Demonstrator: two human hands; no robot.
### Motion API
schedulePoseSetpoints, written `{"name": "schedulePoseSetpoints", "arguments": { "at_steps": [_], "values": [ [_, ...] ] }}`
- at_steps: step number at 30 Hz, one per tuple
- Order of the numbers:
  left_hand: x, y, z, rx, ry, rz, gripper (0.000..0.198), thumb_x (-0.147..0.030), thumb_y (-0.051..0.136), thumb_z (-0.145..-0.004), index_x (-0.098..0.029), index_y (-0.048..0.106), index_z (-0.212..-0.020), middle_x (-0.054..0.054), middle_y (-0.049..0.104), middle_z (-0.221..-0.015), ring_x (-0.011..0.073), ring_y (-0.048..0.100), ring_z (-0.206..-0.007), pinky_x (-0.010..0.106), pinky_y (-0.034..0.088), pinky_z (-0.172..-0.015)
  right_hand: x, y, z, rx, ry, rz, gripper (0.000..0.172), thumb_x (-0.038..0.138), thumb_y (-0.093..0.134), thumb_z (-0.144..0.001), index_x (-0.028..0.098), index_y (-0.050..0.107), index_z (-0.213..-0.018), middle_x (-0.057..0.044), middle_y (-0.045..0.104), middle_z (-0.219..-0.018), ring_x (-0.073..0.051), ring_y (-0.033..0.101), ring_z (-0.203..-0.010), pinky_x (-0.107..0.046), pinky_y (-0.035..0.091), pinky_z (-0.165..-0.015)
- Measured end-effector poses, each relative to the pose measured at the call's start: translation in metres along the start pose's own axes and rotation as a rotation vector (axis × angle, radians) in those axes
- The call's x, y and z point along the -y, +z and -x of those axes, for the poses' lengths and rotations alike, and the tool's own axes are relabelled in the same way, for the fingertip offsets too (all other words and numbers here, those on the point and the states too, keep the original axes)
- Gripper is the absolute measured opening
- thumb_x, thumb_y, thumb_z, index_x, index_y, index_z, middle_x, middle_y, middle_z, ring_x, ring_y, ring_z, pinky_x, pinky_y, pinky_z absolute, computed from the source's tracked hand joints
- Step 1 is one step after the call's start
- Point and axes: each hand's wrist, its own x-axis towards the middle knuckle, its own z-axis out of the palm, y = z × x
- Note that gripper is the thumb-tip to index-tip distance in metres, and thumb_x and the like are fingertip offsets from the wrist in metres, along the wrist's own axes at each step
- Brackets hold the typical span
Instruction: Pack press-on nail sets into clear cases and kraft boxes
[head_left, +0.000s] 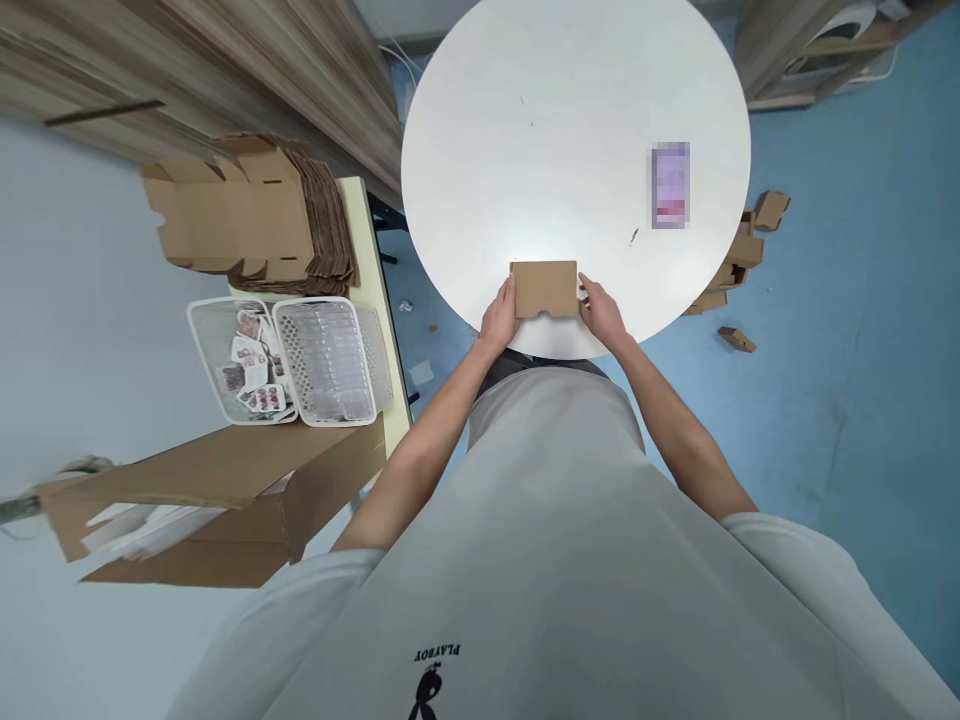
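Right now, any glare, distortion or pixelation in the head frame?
Head view: soft glare on the white table beyond the cardboard box; wide-angle stretch swells the grey shirt toward the bottom edge; the purple item is pixelated, its detail unreadable.

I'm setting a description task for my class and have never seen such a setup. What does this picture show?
No machine here: these are a person's bare hands, seen by a head-worn camera looking forward and down, which is why the shirt fills the foreground. On the round white table lies a purple rectangular item, too blurred to identify. Near the table's close edge, the left hand holds the left end of a brown cardboard box; the right hand is at its right end, though contact is unclear. Off to the left are stacked cardboard blanks and two white plastic baskets.
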Motion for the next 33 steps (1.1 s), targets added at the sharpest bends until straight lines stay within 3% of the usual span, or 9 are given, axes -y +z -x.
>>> {"name": "schedulePoseSetpoints", "arguments": {
  "at_steps": [3,5,9,15,20,24,33],
  "values": [
    [-0.007,-0.006,-0.018,-0.047,0.008,0.002,0.089,-0.032,0.069,-0.1,-0.021,0.028,-0.178,0.016,0.042,-0.182,0.0389,0.049,-0.162,0.059,0.047,-0.13,-0.001,-0.005,-0.017,-0.064,0.023,0.021,0.072,0.025,0.044,-0.105,0.018,0.036,-0.177,-0.022,0.065,-0.154,-0.04,0.071,-0.121,-0.059,0.061,-0.105],
    [-0.011,-0.008,-0.016,-0.086,0.028,0.002,0.087,-0.031,0.071,-0.099,-0.019,0.033,-0.176,0.019,0.044,-0.179,0.0387,0.048,-0.162,0.057,0.045,-0.132,0.0,-0.006,-0.016,-0.09,0.014,0.025,0.073,0.029,0.047,-0.105,0.017,0.037,-0.176,-0.023,0.063,-0.155,-0.042,0.07,-0.123,-0.06,0.062,-0.102],
    [-0.015,-0.007,0.013,-0.119,0.024,-0.009,0.067,-0.031,0.068,-0.102,-0.016,0.051,-0.166,0.021,0.053,-0.171,0.0364,0.048,-0.162,0.05,0.039,-0.137,0.003,-0.003,0.004,-0.133,-0.002,0.003,0.063,0.036,0.049,-0.106,0.017,0.051,-0.166,-0.022,0.066,-0.154,-0.04,0.07,-0.124,-0.055,0.064,-0.099],
    [-0.016,0.0,0.044,-0.092,-0.042,0.025,0.048,-0.022,0.058,-0.105,-0.017,0.066,-0.152,0.019,0.069,-0.154,0.0341,0.065,-0.145,0.048,0.049,-0.126,0.005,0.006,0.03,-0.023,0.007,-0.057,0.055,0.036,0.052,-0.106,0.017,0.059,-0.158,-0.018,0.074,-0.144,-0.034,0.074,-0.114,-0.051,0.064,-0.097],
    [-0.012,0.009,0.04,-0.06,-0.189,0.13,0.042,-0.016,0.06,-0.103,-0.017,0.076,-0.142,0.016,0.082,-0.136,0.0318,0.078,-0.125,0.042,0.058,-0.112,0.005,0.011,0.034,0.028,0.019,-0.094,0.064,0.048,0.061,-0.106,0.017,0.056,-0.161,-0.019,0.074,-0.142,-0.034,0.076,-0.111,-0.049,0.064,-0.098],
    [-0.006,0.018,0.032,-0.101,-0.309,0.238,0.043,-0.015,0.064,-0.1,-0.017,0.079,-0.141,0.014,0.083,-0.137,0.0312,0.08,-0.124,0.041,0.058,-0.112,0.004,0.018,0.029,-0.024,0.051,-0.177,0.055,0.055,0.046,-0.112,0.018,0.068,-0.147,-0.018,0.079,-0.137,-0.035,0.078,-0.107,-0.049,0.063,-0.101],
    [-0.002,0.034,0.027,-0.116,-0.4,0.319,0.036,-0.022,0.068,-0.102,-0.017,0.082,-0.134,0.013,0.083,-0.137,0.0286,0.08,-0.122,0.039,0.059,-0.113,-0.006,0.036,0.017,-0.062,0.205,-0.294,0.053,0.04,0.046,-0.107,0.013,0.071,-0.145,-0.017,0.084,-0.126,-0.032,0.083,-0.098,-0.047,0.062,-0.106]
  ]
}}
